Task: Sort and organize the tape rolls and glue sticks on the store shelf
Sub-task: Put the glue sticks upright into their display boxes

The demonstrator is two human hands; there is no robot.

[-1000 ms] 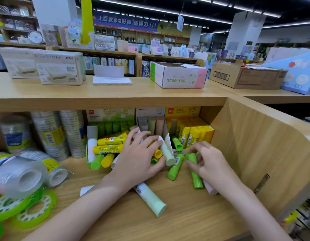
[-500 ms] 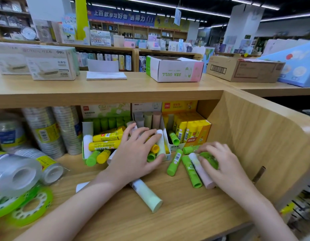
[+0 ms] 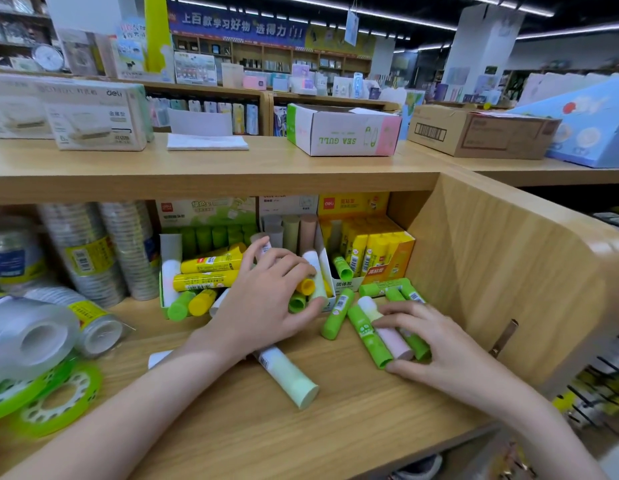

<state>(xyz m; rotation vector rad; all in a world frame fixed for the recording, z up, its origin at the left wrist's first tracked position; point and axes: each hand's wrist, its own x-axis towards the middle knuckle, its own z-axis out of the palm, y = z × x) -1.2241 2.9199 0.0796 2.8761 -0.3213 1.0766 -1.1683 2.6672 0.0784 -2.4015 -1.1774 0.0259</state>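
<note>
Both hands work among loose glue sticks on a wooden store shelf (image 3: 336,427).

Stacked clear tape rolls (image 3: 93,251) stand at the shelf's left, with green-cored rolls (image 3: 58,400) lying in front of them. At the back sit open display boxes, a green one (image 3: 204,216) and a yellow one (image 3: 381,251), both holding sticks. The left hand (image 3: 266,306) curls its fingers around a bundle of sticks (image 3: 310,282) at the middle box. The right hand (image 3: 436,344) lies over three sticks side by side, a pink stick (image 3: 393,341) between two green sticks (image 3: 368,337), fingers bent around them. A pale green stick (image 3: 290,377) lies loose near the left wrist.
</note>
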